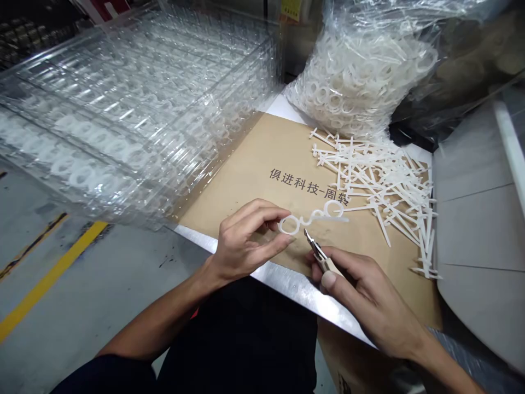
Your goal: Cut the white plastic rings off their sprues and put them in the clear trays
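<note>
My left hand (246,238) pinches a white plastic moulded piece (312,218) made of rings joined by a thin runner, holding it by its left ring just above a brown cardboard sheet (262,164). My right hand (361,290) grips small cutting pliers (318,253). Their metal tips point up at the piece, just below its left ring. I cannot tell whether the tips touch the plastic.
A heap of cut white plastic runners (381,186) lies on the cardboard to the right. Behind it stands a clear bag of white rings (361,71). Stacked clear plastic trays (131,104) fill the left. The metal table edge (287,282) runs under my hands.
</note>
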Demonstrator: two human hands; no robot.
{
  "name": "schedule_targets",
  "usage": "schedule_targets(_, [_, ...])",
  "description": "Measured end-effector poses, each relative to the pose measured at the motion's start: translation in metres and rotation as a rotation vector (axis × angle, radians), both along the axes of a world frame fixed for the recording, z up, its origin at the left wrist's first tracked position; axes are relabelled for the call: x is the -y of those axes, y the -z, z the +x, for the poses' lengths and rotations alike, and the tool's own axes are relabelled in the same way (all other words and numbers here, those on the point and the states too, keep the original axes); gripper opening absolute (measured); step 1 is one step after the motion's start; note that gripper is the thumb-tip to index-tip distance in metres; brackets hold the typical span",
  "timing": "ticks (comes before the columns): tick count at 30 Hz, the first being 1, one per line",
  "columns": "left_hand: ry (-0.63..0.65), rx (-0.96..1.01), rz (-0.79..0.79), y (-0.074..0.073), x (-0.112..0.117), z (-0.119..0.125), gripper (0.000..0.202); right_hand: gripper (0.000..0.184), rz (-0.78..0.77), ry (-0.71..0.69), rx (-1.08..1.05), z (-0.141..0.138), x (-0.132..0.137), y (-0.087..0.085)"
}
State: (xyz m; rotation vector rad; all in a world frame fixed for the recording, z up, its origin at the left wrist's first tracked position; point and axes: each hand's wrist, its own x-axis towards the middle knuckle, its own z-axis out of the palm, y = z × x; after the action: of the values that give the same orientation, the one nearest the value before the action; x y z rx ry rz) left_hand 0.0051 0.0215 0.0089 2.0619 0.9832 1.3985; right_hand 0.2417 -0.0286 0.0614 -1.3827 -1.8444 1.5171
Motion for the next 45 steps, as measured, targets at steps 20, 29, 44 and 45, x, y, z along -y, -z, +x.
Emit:
schedule_targets(20, [0.037, -0.018, 0.010, -0.0045, -0.0009, 0.0011, 0.027, 0.030, -0.105, 0.000, -0.031, 0.0000, -0.0013, -0.0002])
schedule_targets(29, [0.039, -0.059, 0.027, -0.0031, 0.0004, -0.0002, 0.029, 0.029, -0.116, 0.016, -0.046, -0.0002, -0.0012, -0.0003])
schedule_targets(44, [0.059, -0.051, 0.057, -0.0025, 0.0003, 0.0005, 0.032, 0.026, -0.089, 0.012, -0.055, 0.0001, -0.0014, 0.0012])
schedule_targets(45, [0.060, -0.054, 0.052, -0.0026, 0.0004, 0.0004, 0.032, 0.026, -0.089, 0.013, -0.058, -0.0001, -0.0015, 0.0014])
